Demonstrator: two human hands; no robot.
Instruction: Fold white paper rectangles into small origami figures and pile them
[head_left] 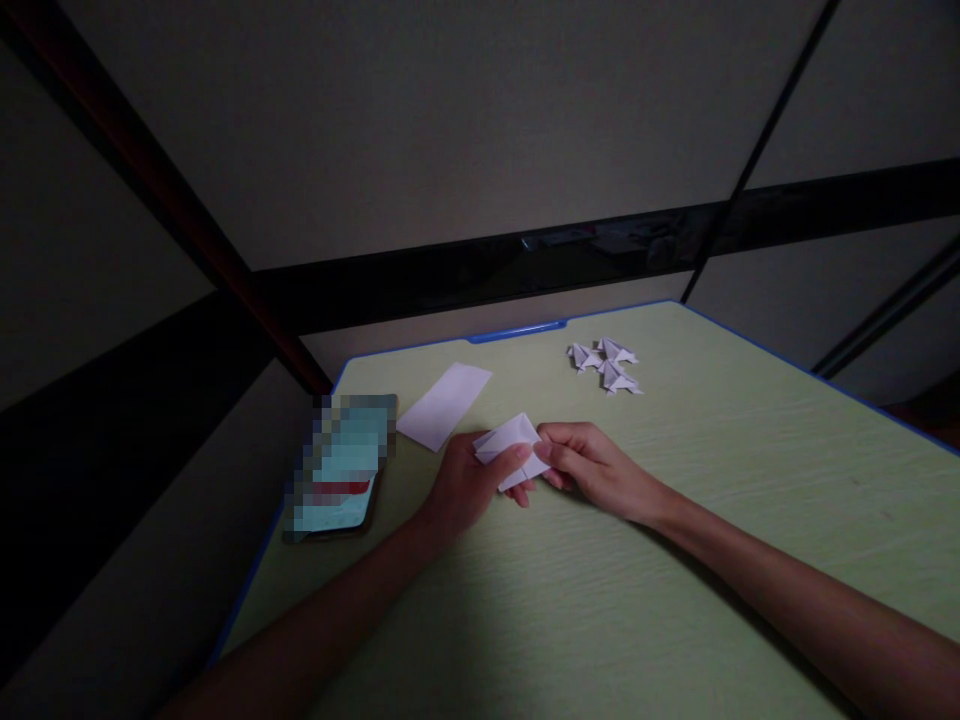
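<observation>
A folded piece of white paper (pixel 513 436) is held between my two hands, just above the table. My left hand (pixel 469 485) grips its left side, the thumb lying across the top face and the fingers underneath. At the right corner, my right hand (pixel 589 465) pinches the paper between thumb and fingers. Creases and layered flaps show on its upper face; the underside is hidden. Beyond my left hand lies a flat white sheet of paper (pixel 446 405). Three small folded paper figures (pixel 611 362) sit grouped at the far right of my hands.
A phone (pixel 341 465) with a lit, pixelated screen lies at the table's left edge. The pale green table (pixel 750 460) has a blue rim and a blue strip (pixel 517 331) at its far edge. Behind it stand light panels with a dark glossy band (pixel 465 262).
</observation>
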